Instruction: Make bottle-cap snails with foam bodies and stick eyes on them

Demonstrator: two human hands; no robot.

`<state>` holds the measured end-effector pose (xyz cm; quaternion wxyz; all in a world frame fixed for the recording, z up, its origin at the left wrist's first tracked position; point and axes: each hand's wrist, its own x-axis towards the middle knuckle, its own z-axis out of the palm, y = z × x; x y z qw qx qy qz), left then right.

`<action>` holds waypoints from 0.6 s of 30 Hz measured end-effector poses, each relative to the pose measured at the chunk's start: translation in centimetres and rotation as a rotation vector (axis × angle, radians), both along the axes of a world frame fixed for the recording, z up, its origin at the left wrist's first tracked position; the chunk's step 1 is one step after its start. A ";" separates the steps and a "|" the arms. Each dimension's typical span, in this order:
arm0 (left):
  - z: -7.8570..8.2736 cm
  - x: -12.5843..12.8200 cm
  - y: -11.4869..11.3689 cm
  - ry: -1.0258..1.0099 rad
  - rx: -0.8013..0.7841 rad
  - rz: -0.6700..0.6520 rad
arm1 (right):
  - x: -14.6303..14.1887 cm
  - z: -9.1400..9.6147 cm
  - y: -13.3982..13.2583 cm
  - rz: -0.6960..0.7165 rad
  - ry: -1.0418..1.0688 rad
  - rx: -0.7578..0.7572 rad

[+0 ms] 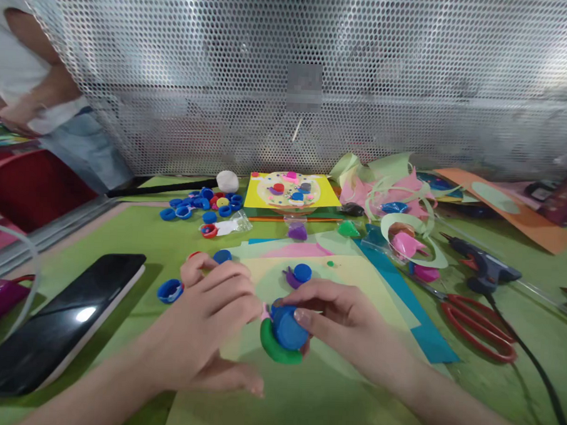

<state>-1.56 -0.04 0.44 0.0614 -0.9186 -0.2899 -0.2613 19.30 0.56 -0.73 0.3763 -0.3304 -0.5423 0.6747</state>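
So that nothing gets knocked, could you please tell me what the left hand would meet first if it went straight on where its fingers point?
Probably the small pink piece beside the blue cap in the right hand: the left hand points that way, though one view leaves depth unclear.

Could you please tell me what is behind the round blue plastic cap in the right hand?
A curved green clay-like piece shows around the lower-left edge of the blue cap; whatever lies directly behind the cap is covered.
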 end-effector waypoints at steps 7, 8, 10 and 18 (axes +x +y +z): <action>-0.1 0.1 -0.2 0.072 0.123 -0.015 | 0.0 -0.1 0.0 0.032 -0.041 -0.009; -0.1 0.1 -0.2 0.063 0.111 -0.023 | 0.0 -0.1 0.0 0.029 -0.047 0.001; -0.2 0.1 -0.2 0.039 0.053 -0.036 | 0.0 -0.2 0.0 0.033 -0.050 0.006; -0.3 0.1 -0.1 -0.035 -0.208 -0.089 | -0.2 -0.2 -0.1 0.046 -0.057 -0.009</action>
